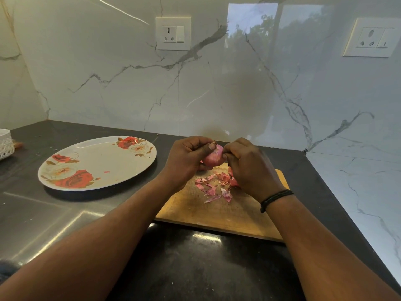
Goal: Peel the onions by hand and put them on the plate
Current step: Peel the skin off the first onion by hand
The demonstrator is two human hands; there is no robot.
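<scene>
Two bare forearms reach up from the bottom of the frame over a dark, glossy worktop (65,213), meeting above a wooden cutting board (217,213). Between the hands sits a pink onion (213,158), held clear of the board's far end. The left hand (186,161) grips the onion from the left, fingers curled round it and the thumb laid across its top. The right hand (247,168), a black band (275,197) at its wrist, pinches at the onion's right side with bunched fingertips, so the two hands are together on the same bulb. Loose pink skins (213,190) lie scattered on the board just below the hands, and a further reddish piece shows at the right hand's heel, partly hidden.

To the left of the board, apart from it, a white plate (97,164) printed with red roses rests on the worktop, one small pink scrap on its surface. A white lattice basket (5,143) shows at the far left edge. Marble-patterned wall panels rise behind, carrying two white socket plates (173,33).
</scene>
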